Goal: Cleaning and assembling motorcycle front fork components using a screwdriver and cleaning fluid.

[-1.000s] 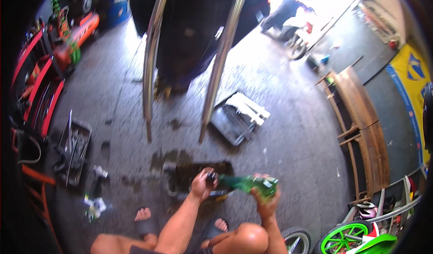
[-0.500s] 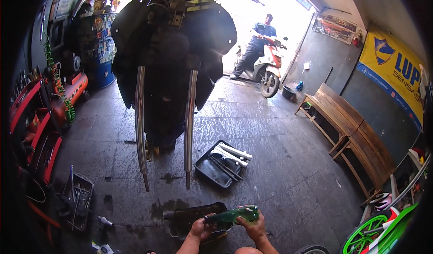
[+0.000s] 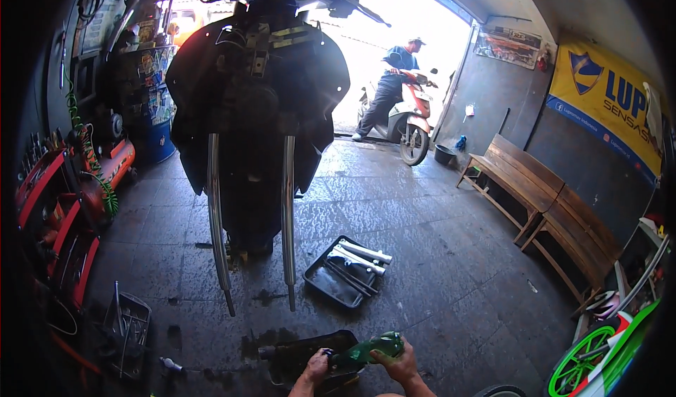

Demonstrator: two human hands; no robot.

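Observation:
A green translucent plastic bottle [image 3: 366, 350] lies nearly level between my two hands, low in the view. My right hand [image 3: 400, 363] grips it near the wide end. The fingers of my left hand [image 3: 317, 366] are closed round its dark narrow end, so I cannot make out whether a cap is on. Beneath the bottle, a black tray [image 3: 282, 372] rests on the dark, stained floor. A motorcycle [image 3: 257, 94] rises in front of me, its two bare fork tubes [image 3: 288, 214] pointing down. To the right of these, a second black tray [image 3: 325, 291] holds silver fork legs [image 3: 360, 256] and dark rods.
On the left are a toolbox tray [image 3: 134, 326], a red tool rack [image 3: 49, 221] and an orange compressor [image 3: 118, 163]. Wooden benches [image 3: 528, 185] line the right wall. A person [image 3: 394, 80] sits on a scooter [image 3: 415, 115] at the doorway. A green wheel [image 3: 583, 362] stands lower right.
My view has tilted upward, showing more of the motorcycle's top. Both hands still hold the bottle, which slopes slightly more. The person on the scooter has turned their head to the side.

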